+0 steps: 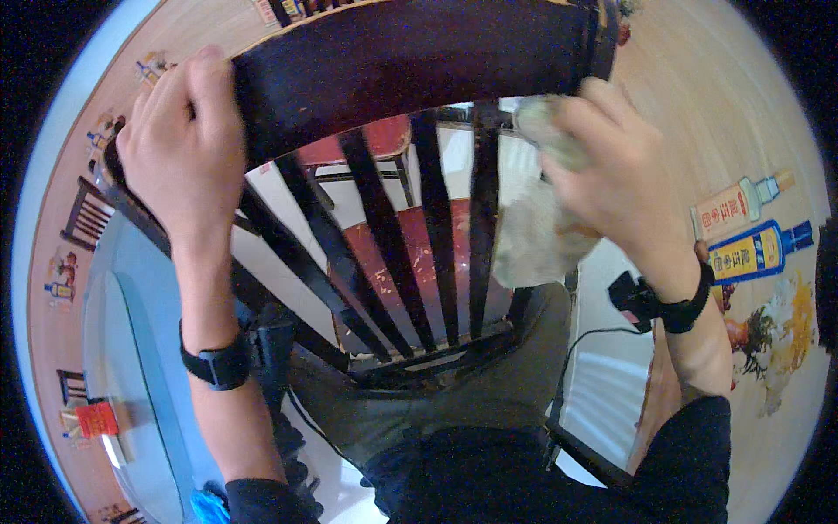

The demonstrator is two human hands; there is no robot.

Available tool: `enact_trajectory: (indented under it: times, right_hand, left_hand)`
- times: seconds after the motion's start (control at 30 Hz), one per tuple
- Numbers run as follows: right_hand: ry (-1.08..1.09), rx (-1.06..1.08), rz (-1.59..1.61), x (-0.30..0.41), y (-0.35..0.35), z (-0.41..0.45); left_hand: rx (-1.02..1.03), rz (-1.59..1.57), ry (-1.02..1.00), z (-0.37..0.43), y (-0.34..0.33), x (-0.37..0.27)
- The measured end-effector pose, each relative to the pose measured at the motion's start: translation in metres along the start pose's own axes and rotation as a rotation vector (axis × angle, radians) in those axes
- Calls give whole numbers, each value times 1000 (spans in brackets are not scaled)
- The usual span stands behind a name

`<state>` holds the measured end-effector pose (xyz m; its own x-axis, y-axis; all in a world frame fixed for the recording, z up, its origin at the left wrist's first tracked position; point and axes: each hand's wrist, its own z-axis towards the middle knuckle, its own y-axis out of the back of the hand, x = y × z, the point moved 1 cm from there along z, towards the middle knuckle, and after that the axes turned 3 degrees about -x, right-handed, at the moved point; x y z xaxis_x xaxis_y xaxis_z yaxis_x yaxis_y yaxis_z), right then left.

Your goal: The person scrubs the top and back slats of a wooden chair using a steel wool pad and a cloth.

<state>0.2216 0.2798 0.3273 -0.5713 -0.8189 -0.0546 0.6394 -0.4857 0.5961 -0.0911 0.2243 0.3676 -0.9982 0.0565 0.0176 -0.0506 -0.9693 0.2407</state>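
Observation:
A dark wooden chair with a slatted back stands before me, its wide top rail (406,72) across the upper picture. My left hand (186,124) is closed around the rail's left end. A pale greenish-grey cloth (530,236) is bunched in my right hand (602,150), close to the rail's right end; its loose part hangs beside the slats (425,229). The right hand is blurred, and I cannot tell whether the cloth touches the wood. Between the slats shows the worn red seat (406,255), its paint chipped. Both wrists wear black bands.
Another red-seated chair (380,141) stands beyond the slats. At left is a round glass-topped table (134,393) with a red box (97,419) on it. A wall with printed bottles (746,255) runs along the right. A black cable (573,354) hangs from the right wristband.

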Motion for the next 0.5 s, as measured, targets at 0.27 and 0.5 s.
enact_trajectory:
  times: [0.27, 0.5]
  right_hand:
    - [3, -196, 251, 38, 5, -3]
    - [-214, -289, 252, 35, 0, -5]
  left_hand:
    - [-28, 24, 9, -7, 8, -3]
    - [11, 67, -4, -1, 8, -7]
